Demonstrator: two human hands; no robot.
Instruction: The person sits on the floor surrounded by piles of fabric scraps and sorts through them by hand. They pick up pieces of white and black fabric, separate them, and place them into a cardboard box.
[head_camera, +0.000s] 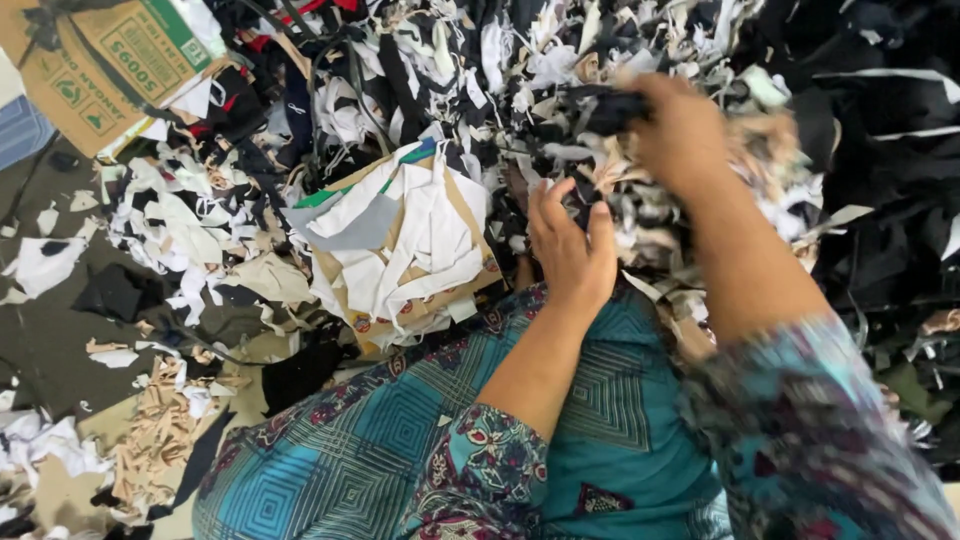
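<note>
A big heap of mixed fabric scraps (560, 80), black, white and beige, fills the upper half of the head view. My left hand (572, 245) is closed on a clump of dark and light scraps at the heap's near edge. My right hand (680, 125), blurred, grips a dark scrap higher in the heap. Both forearms come out of patterned teal sleeves. My lap, in teal patterned cloth (400, 450), lies below the hands.
An open cardboard box (395, 250) holding white scraps sits left of my hands. A second cardboard box (105, 60) stands at the top left. Loose white and beige scraps (150, 440) litter the dark floor at left. Black fabric (890, 200) is piled at right.
</note>
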